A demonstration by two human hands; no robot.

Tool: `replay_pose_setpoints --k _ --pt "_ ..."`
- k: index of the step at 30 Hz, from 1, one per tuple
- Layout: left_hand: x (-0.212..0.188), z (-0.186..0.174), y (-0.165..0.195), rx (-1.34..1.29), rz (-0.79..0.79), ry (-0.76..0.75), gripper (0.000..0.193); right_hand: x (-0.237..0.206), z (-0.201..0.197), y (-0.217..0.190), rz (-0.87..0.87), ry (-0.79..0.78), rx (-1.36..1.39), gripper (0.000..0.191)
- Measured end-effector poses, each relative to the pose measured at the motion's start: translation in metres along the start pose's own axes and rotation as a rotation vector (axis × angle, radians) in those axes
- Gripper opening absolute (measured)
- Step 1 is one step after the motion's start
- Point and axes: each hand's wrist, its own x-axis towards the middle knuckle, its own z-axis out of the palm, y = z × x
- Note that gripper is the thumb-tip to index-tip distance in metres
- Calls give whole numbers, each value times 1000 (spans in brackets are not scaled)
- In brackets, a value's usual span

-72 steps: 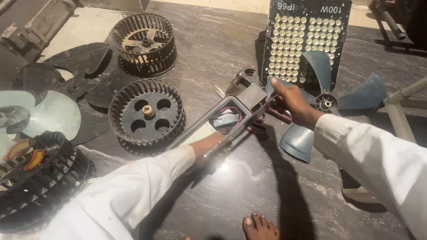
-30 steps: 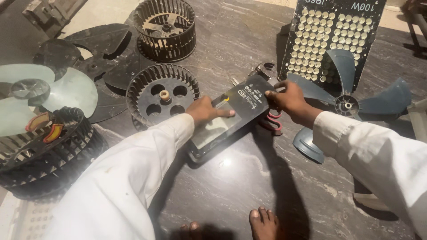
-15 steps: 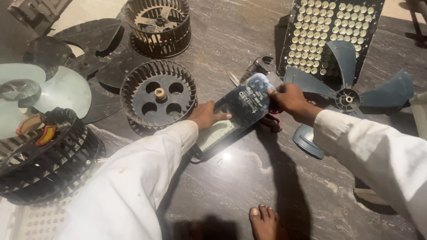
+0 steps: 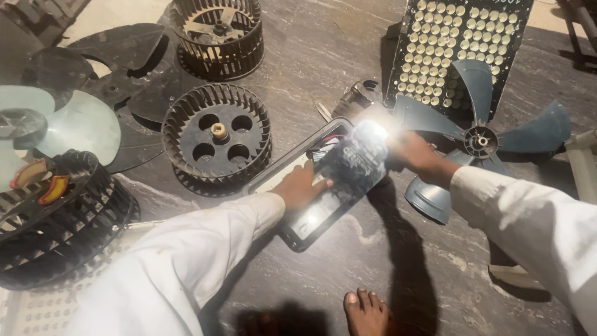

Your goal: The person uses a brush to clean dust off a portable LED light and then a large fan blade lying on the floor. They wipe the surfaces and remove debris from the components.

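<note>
Left hand (image 4: 303, 188) flat on dark flat panel (image 4: 339, 180), grip open, right hand (image 4: 415, 154) holding panel's far end, panel on stone floor (image 4: 398, 274) between blower wheel (image 4: 216, 138) and blue fan blade (image 4: 476, 140), free floor near bare foot (image 4: 367, 313)

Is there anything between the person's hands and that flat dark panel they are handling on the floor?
Nothing visible. The left hand lies flat on the dark panel, and the right hand grips its far end, where glare hides the fingers. The round blower wheel and the blue fan blade sit off to either side.
</note>
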Motion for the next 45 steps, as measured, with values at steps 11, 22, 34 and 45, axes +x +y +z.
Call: replay_pose_setpoints --k 11,22,34,45 --pt "-23 24 -5 119 171 74 79 -28 17 46 660 41 22 48" --pt "-38 39 -20 178 347 128 73 -33 24 48 712 -59 -161 49" --pt "-50 60 -28 278 460 93 70 -46 28 79 409 -330 -600 45" --pt "-56 64 -24 333 403 6 81 -63 38 78 600 -454 -432 36"
